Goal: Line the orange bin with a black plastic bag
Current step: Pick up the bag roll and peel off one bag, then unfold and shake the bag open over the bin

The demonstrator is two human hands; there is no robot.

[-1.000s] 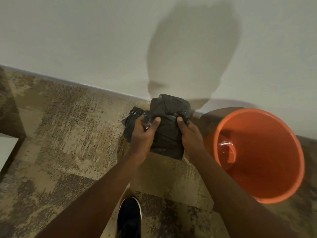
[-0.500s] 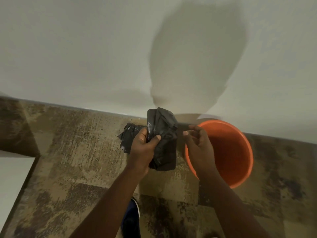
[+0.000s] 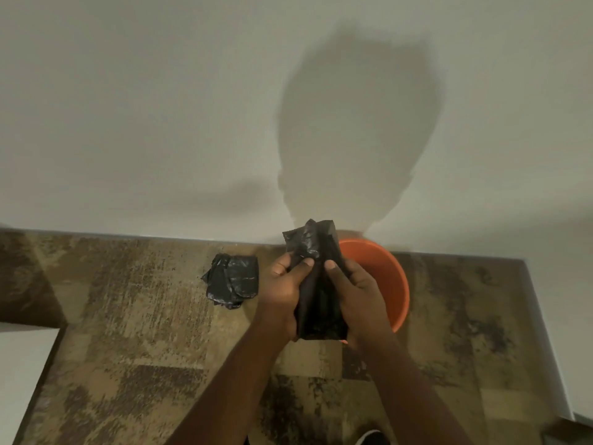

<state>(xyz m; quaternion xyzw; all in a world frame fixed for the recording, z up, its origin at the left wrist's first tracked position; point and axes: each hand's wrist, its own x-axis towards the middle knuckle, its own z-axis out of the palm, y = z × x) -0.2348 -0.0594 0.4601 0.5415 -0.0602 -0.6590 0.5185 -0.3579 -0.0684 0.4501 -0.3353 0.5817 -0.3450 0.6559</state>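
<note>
Bag (image 3: 317, 284): black, folded and crumpled, held upright in the middle of the frame, a little right of centre. Its top sticks up above the fingers and its lower end hangs between the two palms.
Left hand (image 3: 284, 293): closed on the left side of the bag, thumb pressed on the front of the plastic.
Right hand (image 3: 359, 293): closed on the right side of the bag, thumb tip touching the plastic near the left thumb.
Bin (image 3: 390, 284): orange, round, standing on the floor right of centre, against the wall. The right hand and the bag cover its left part; inside it only orange wall is seen.
Second bundle (image 3: 232, 281): black plastic, crumpled, lying on the floor left of the hands, apart from them.
Floor (image 3: 128, 316): brown and beige patches, filling the lower half of the frame.
Wall (image 3: 144, 107): pale, plain, in the upper half, with a large shadow above the hands.
Shoe (image 3: 370, 438): only its tip shows at the bottom edge.
White panel (image 3: 22, 364): at the lower left edge; what it is I cannot tell.
</note>
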